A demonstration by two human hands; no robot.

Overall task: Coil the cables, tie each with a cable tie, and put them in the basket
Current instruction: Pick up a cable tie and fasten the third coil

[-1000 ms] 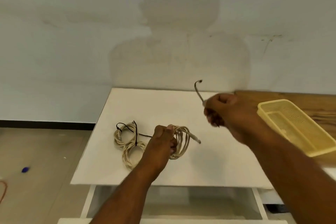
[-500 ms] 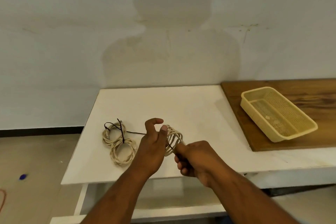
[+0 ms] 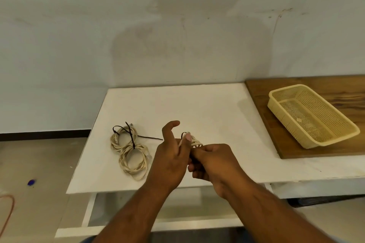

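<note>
Cable coils [image 3: 134, 161]: three. Basket [image 3: 286, 122]: one. Wooden board [image 3: 276, 134]: one.

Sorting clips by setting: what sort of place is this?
Likely a bare indoor workroom: a stained plain wall, a white table and a wooden board, bare floor.

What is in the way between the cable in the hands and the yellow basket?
Nothing visible. The left hand and right hand hold the coil; only bare table lies between it and the basket. The tied cables lie leftward, off that path.
</note>
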